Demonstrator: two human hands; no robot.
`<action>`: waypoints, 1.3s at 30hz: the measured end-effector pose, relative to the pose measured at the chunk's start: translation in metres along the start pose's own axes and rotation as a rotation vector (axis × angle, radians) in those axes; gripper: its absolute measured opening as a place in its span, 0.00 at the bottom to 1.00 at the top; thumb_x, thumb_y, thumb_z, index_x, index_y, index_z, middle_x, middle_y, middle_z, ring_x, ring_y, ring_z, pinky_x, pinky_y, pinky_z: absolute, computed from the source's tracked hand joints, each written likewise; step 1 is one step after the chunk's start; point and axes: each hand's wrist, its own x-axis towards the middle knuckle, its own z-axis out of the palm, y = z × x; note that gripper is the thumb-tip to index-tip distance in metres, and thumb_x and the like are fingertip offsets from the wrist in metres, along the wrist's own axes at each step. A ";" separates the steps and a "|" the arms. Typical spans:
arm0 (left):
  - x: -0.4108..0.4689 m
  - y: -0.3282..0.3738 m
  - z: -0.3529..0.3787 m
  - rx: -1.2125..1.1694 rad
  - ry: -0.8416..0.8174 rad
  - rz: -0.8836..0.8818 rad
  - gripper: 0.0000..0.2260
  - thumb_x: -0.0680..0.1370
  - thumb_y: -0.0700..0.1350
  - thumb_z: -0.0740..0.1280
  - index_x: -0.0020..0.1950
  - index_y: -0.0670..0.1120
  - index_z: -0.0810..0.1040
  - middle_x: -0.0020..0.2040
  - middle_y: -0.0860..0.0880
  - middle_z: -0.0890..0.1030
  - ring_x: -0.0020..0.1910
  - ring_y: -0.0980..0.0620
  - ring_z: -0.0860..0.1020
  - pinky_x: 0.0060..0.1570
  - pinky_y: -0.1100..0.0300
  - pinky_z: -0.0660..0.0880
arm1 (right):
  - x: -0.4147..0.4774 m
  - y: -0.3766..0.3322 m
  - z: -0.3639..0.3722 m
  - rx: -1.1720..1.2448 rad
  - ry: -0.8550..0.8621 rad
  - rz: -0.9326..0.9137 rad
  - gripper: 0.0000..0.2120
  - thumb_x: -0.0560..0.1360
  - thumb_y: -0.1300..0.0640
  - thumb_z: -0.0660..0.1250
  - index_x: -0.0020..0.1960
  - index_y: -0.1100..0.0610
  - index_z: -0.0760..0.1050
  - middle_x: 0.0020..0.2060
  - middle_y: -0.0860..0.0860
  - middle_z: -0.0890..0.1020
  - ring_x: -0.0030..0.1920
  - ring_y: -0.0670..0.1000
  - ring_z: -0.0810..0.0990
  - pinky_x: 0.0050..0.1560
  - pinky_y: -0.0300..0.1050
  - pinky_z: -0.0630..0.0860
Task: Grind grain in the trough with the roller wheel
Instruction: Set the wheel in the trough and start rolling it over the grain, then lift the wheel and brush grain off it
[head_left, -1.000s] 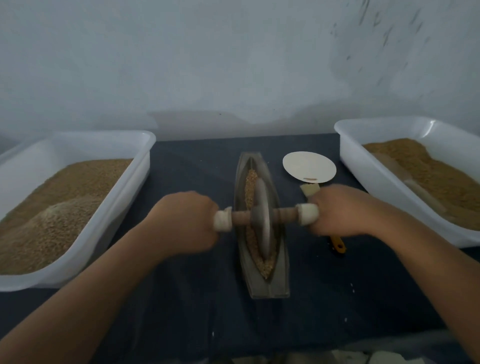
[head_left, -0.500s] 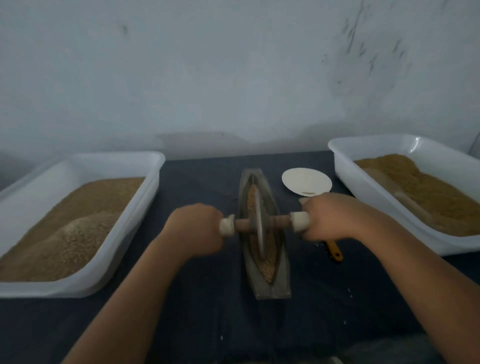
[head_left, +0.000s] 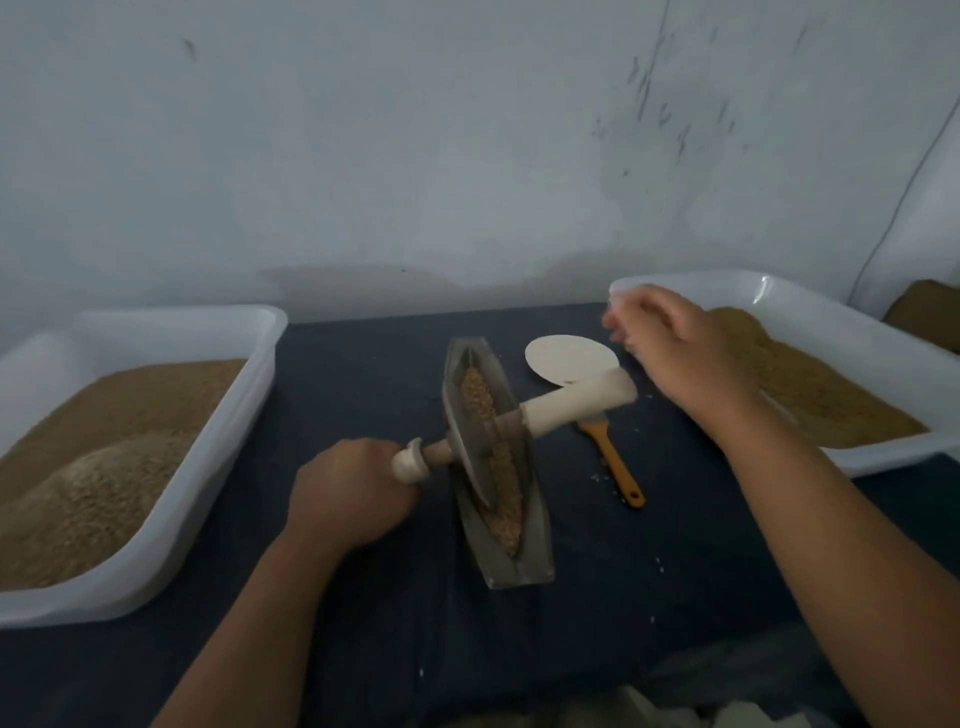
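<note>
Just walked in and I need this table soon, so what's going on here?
A person is grinding grain in the metal trough. The left hand grips one handle of the roller wheel, whose disc stands tilted in the trough. The right hand hangs free near the right tub, off the other handle.

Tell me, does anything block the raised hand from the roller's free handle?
Nothing visible does. The right hand hovers just beyond the roller's pale handle, only open air between; the white disc and brush lie flat below.
</note>
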 end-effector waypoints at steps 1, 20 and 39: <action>-0.001 0.000 0.001 -0.017 0.010 -0.005 0.17 0.75 0.64 0.63 0.34 0.54 0.78 0.31 0.56 0.79 0.32 0.54 0.78 0.34 0.58 0.74 | -0.003 0.011 -0.004 -0.044 0.099 0.053 0.16 0.81 0.34 0.59 0.46 0.42 0.80 0.43 0.42 0.84 0.45 0.42 0.83 0.48 0.51 0.79; -0.010 0.005 -0.010 -0.397 -0.021 -0.080 0.04 0.72 0.52 0.73 0.39 0.60 0.80 0.34 0.61 0.82 0.33 0.59 0.80 0.33 0.56 0.73 | -0.037 0.077 0.000 -0.169 -0.342 0.299 0.22 0.87 0.55 0.55 0.50 0.34 0.84 0.47 0.43 0.86 0.44 0.47 0.84 0.40 0.42 0.79; -0.016 0.014 -0.003 -0.396 -0.065 -0.026 0.06 0.72 0.50 0.75 0.38 0.58 0.80 0.33 0.58 0.83 0.33 0.58 0.81 0.34 0.54 0.78 | 0.030 0.007 0.097 -0.026 -0.058 0.070 0.11 0.84 0.49 0.66 0.49 0.56 0.74 0.39 0.58 0.83 0.39 0.56 0.83 0.41 0.51 0.79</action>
